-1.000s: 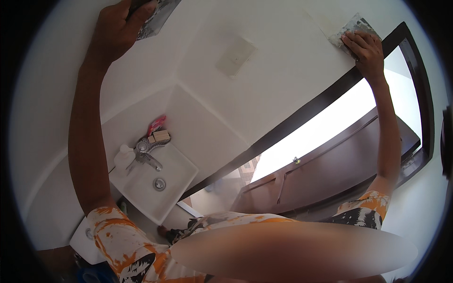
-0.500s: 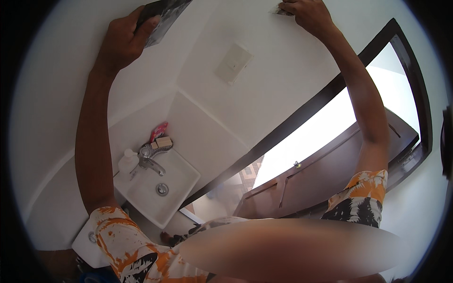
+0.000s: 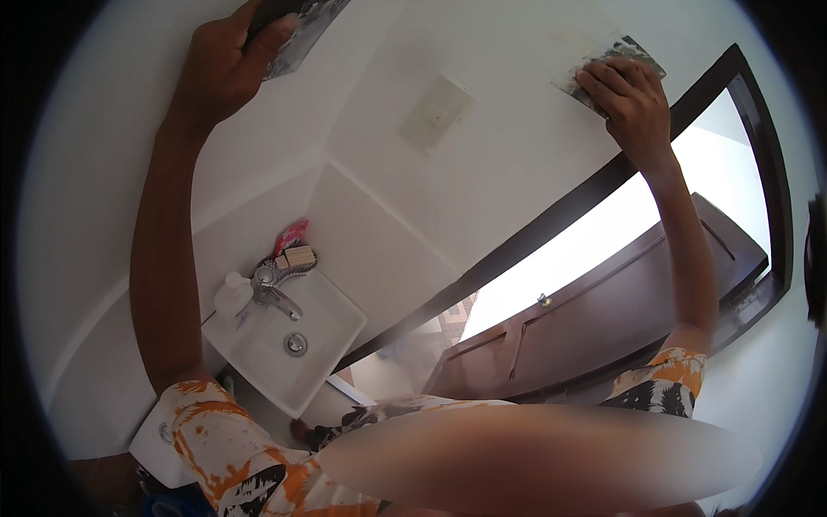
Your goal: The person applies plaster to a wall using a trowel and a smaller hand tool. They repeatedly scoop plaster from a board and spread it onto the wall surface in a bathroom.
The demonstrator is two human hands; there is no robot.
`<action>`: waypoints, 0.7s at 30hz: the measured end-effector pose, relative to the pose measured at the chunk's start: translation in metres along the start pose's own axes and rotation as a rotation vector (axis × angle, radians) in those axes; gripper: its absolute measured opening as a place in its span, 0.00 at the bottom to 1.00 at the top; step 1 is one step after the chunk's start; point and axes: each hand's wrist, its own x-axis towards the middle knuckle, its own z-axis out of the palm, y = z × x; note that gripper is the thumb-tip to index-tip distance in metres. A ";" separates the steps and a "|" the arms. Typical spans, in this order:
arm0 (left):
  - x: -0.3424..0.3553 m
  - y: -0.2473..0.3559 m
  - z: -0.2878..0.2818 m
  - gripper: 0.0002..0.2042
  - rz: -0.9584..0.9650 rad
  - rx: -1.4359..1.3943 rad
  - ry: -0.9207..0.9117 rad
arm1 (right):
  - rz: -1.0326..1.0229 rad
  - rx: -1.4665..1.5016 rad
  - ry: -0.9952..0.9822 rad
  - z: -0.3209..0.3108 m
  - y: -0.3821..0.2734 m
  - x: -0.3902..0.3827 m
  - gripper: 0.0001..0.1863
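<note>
High at the upper left, my left hand [image 3: 228,73] grips a dark metal plastering blade [image 3: 301,34] with pale smears on it. My right hand [image 3: 624,108] holds a second putty blade [image 3: 642,53], coated in pale compound, flat on the white wall [image 3: 491,172] above the dark doorframe. A faint patch of compound shows on the wall beside that blade. A cream switch plate [image 3: 435,116] sits on the wall between my hands.
A white square sink [image 3: 326,353] with chrome tap [image 3: 280,297], soap bottle [image 3: 233,297], wooden-backed brush [image 3: 295,257] and pink packet [image 3: 291,233] is below left. A brown door [image 3: 603,293] stands open within its frame [image 3: 762,164]. A white toilet tank [image 3: 159,452] is at lower left.
My right hand and blade went leftward and up along the wall, then came back down and right, ending slightly left of the first position. My left hand, still gripping its blade, shifted slightly.
</note>
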 end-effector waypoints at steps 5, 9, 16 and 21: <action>0.001 -0.003 -0.003 0.20 0.009 0.041 0.013 | -0.050 0.028 0.060 0.040 -0.011 0.062 0.24; -0.008 -0.014 0.006 0.19 0.074 0.007 0.062 | -0.062 0.018 -0.154 0.013 -0.032 0.041 0.19; -0.003 -0.011 0.001 0.19 0.001 0.058 -0.007 | -0.095 -0.029 0.013 0.034 0.000 0.086 0.20; -0.004 -0.008 0.003 0.18 0.091 0.043 0.054 | -0.109 0.016 -0.148 0.019 -0.008 0.066 0.19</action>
